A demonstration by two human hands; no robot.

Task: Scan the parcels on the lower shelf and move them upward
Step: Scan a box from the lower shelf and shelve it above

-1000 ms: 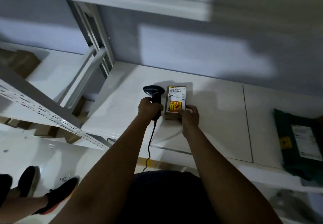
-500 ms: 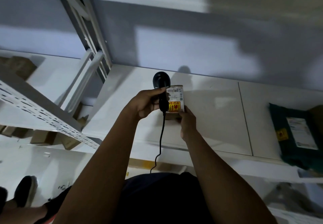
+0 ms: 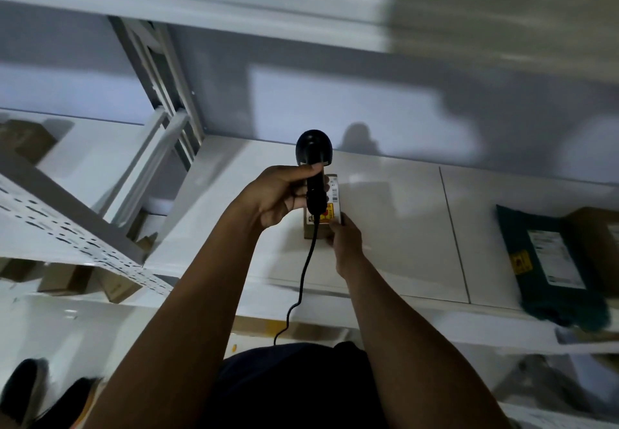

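Left hand (image 3: pixel 278 197) wrapping grip round scanner (image 3: pixel 313 149); right hand (image 3: pixel 346 244) pinching parcel (image 3: pixel 331 211) on shelf (image 3: pixel 402 227). Scanner crowding label, misread likely; cable (image 3: pixel 303 278) possibly dragging parcel.

parcel storeroom, white metal shelving (image 3: pixel 402 227), labelled parcels (image 3: pixel 332 207), corded barcode scanner (image 3: pixel 314 150)

Smooth black plastic with a dull gleam on the scanner (image 3: pixel 314 150) at centre frame, and matt black sheathing on its cable (image 3: pixel 303 281). Plain brown cardboard for the small box (image 3: pixel 333 201) behind it, faced with a white paper label and a yellow sticker. Smooth white shelf board (image 3: pixel 402 227) with a soft sheen. Pale painted metal, punched with slots, for the beam (image 3: pixel 50 227) at left. Crinkled dark green plastic on the mailer bag (image 3: pixel 569 304) at right, with a white paper label.
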